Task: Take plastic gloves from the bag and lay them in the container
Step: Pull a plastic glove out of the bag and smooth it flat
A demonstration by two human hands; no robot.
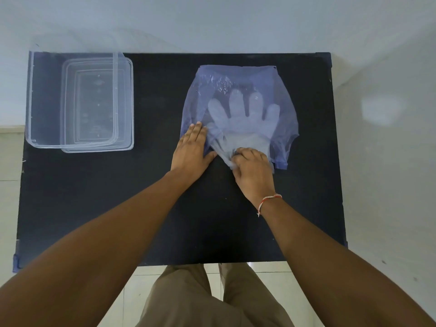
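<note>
step: extraction | we pin the thin bluish see-through plastic bag (pixel 238 90) on the black surface (pixel 146 208), left hand (pixel 192 149) flat and spread | right hand (pixel 253 171) pinches clear plastic gloves (pixel 243 114) at the bag mouth | next: pull free, carry to the clear rectangular container (pixel 80 102) far left

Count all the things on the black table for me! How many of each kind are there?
Clear rectangular plastic container: 1
Clear rectangular plastic lid, lying partly under the container: 1
Bluish see-through plastic bag: 1
Clear plastic gloves in the bag: at least 1; a stack cannot be told apart
Hands: 2, left flat on the bag, right pinching plastic at its opening
Total: 6
</note>
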